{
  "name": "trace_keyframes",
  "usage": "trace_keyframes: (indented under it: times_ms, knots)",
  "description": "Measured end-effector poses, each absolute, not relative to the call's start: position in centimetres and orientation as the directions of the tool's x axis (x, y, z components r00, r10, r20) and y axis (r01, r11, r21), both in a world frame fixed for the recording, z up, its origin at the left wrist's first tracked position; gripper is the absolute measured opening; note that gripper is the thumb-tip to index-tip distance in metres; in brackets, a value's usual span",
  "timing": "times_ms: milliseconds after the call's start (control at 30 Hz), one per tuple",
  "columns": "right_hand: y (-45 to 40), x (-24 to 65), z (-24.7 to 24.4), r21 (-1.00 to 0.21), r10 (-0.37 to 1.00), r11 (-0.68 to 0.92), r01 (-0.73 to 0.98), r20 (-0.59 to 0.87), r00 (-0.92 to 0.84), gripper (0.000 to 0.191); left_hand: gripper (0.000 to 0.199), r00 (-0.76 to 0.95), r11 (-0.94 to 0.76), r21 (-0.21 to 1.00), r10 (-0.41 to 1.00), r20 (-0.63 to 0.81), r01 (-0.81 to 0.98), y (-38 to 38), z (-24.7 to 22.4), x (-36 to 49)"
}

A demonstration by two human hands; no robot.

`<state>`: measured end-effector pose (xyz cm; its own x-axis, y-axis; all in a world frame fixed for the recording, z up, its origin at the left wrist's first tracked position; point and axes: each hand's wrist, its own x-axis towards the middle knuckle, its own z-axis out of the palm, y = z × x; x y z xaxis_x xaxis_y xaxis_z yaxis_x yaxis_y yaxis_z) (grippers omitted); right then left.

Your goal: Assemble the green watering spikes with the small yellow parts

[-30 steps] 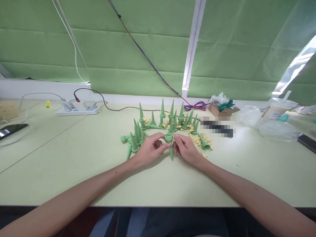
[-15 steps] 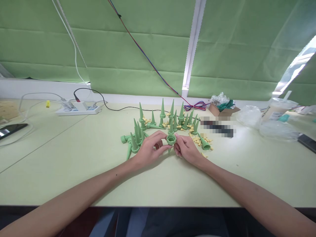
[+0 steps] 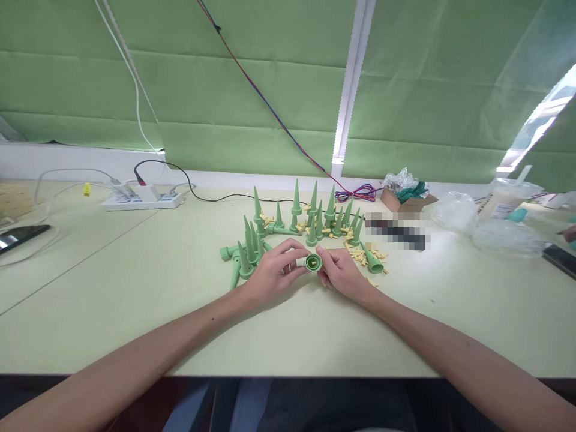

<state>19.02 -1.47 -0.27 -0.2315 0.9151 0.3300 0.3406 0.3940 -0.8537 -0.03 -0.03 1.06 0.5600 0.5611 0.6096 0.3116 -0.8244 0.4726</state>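
Worktable point(image 3: 216, 342), pale top, seen from beside the seated person. Both bare hands meet near the middle, above the tabletop.

Left hand point(image 3: 275, 271): thumb and forefinger pinch the rim of a hollow green spike point(image 3: 314, 263), one from below, one from above. The spike's round open end faces the person; a small pale-yellow bit point(image 3: 314, 263) shows inside it. Right hand point(image 3: 342, 270): drawn together, thumb against bent fingers, at the spike's right edge. Cannot tell what, if anything, its fingertips pinch.

Just beyond the hands, a cluster of green spikes point(image 3: 296, 201), most upright with points up, some on their sides. Yellow connectors point(image 3: 360, 257) lie scattered among them and loose beyond the right hand, beside a toppled green cone point(image 3: 372, 261).

Far left: white power strip point(image 3: 141, 203), phone point(image 3: 22, 237). Right side: small cardboard box point(image 3: 407, 204) with crumpled plastic and green material, lidded drink cup point(image 3: 501, 201) with straw. Another person's fingers point(image 3: 569, 233) at the right edge.
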Motion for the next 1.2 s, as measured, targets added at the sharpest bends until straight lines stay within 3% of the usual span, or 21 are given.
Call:
trace_keyframes:
  times_ms: [367,567,833,1200]
  knots:
    - [-1.47,18.69,-0.3,-0.872,0.904,0.421,0.248,0.381,-0.195,0.053,0.022,0.491,-0.72,0.574,0.69,0.532,0.389,-0.02,1.06,0.38]
    - [-1.47,18.69,-0.25,-0.887,0.902,0.424,0.182,0.396,-0.171,0.046,0.006,0.4,-0.618,0.662,0.783,0.476,0.423,-0.24,1.54,0.61]
    - [-1.2,18.93,-0.68,-0.856,0.891,0.448,0.258,0.403,-0.207,0.043,0.045,0.447,-0.326,0.902,0.877,0.177,0.283,-0.18,1.73,0.72]
    - [-1.34,18.89,-0.63,-0.853,0.883,0.438,0.285,0.348,-0.314,0.04,0.041,0.49,-0.301,0.913,0.861,0.136,0.275,0.07,1.31,0.4]
